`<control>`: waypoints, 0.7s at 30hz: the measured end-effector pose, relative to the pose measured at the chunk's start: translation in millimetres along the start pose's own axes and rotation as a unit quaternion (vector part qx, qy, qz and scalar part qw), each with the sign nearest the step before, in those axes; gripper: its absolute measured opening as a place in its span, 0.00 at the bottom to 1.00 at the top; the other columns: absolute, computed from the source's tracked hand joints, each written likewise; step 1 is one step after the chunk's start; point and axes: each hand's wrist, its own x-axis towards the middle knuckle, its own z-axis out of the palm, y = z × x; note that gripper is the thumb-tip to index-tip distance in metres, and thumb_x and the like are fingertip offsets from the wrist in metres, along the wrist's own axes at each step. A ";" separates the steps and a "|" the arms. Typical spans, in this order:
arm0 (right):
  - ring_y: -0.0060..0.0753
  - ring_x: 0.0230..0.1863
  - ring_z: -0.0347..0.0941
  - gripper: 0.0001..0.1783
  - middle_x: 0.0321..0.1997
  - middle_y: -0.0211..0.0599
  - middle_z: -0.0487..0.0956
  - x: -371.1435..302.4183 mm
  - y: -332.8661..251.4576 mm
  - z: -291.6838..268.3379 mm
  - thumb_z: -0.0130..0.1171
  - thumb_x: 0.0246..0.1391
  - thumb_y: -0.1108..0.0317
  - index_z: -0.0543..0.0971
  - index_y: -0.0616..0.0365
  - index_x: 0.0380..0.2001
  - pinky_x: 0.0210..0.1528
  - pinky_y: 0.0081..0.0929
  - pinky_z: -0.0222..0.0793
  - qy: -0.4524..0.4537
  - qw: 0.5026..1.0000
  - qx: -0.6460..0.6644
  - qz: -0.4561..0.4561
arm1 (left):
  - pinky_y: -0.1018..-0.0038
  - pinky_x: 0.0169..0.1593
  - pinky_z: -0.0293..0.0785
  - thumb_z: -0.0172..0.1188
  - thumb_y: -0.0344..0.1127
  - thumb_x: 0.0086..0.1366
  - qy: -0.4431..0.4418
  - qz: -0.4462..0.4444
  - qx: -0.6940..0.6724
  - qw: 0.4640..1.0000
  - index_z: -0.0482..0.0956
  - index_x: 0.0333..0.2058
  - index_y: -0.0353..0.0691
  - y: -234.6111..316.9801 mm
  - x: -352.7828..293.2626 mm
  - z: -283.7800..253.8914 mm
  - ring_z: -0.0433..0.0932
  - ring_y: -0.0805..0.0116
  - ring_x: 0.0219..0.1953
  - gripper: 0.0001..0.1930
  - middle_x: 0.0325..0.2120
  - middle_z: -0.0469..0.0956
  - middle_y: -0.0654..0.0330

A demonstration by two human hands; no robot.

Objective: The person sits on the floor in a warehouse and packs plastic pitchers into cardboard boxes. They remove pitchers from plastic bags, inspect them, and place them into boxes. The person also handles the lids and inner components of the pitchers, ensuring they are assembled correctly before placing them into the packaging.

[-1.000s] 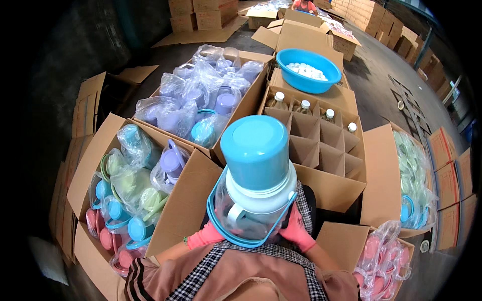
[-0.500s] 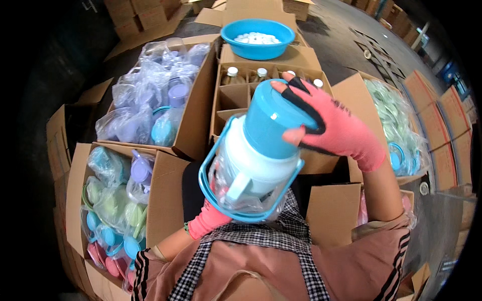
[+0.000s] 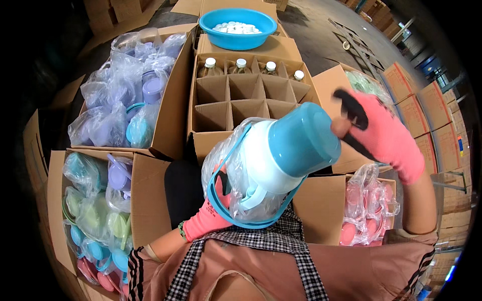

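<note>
A thermos jug (image 3: pixel 266 160) with a pale blue body, darker blue cup lid and blue carrying handle is tilted in front of my chest, its lid toward the upper right. Clear plastic bag (image 3: pixel 216 150) wraps its lower body. My left hand (image 3: pixel 211 208), in a pink glove with black-coated fingers, grips the jug's body from the lower left, through the bag. Just right of the lid hovers my right hand (image 3: pixel 379 128), gloved alike with a bare thumb tip. Its fingers are parted from the thumb, somewhat blurred, and hold nothing.
Ahead stands a divided carton (image 3: pixel 251 108) with several white-capped bottles in its far row. Behind it is a blue basin (image 3: pixel 238 37) of small white pieces. Cartons of bagged purple parts (image 3: pixel 125 90), mixed-colour parts (image 3: pixel 98 200), and pink parts (image 3: pixel 369 205) surround me.
My right hand has come off the lid and moved right. The jug has tipped further to the right, still in my left hand. The view has shifted too.
</note>
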 end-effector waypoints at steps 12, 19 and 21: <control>0.46 0.48 0.62 0.24 0.42 0.41 0.68 -37.9 -90.2 105.6 0.56 0.36 0.53 0.72 0.56 0.36 0.50 0.45 0.57 -0.069 0.845 -0.145 -0.510 | 0.52 0.60 0.42 0.55 0.38 0.54 -0.056 0.009 -0.019 0.998 0.56 0.55 0.38 1.6 9.7 -12.5 0.48 0.36 0.58 0.30 0.55 0.47 0.34; 0.44 0.50 0.61 0.15 0.47 0.43 0.66 -35.1 -86.1 170.2 0.49 0.41 0.63 0.73 0.57 0.34 0.53 0.48 0.56 -0.048 0.820 -0.180 -0.541 | 0.59 0.56 0.55 0.58 0.33 0.47 0.099 -0.002 -0.094 0.991 0.65 0.45 0.37 -27.6 -7.9 -11.8 0.55 0.40 0.55 0.24 0.53 0.54 0.38; 0.41 0.53 0.62 0.13 0.52 0.42 0.65 -41.7 -82.0 126.4 0.50 0.39 0.65 0.73 0.55 0.32 0.52 0.46 0.56 -0.034 0.803 -0.215 -0.555 | 0.56 0.55 0.55 0.62 0.34 0.42 0.090 0.003 -0.053 0.995 0.69 0.39 0.35 -30.3 2.8 -7.0 0.55 0.36 0.54 0.22 0.52 0.53 0.32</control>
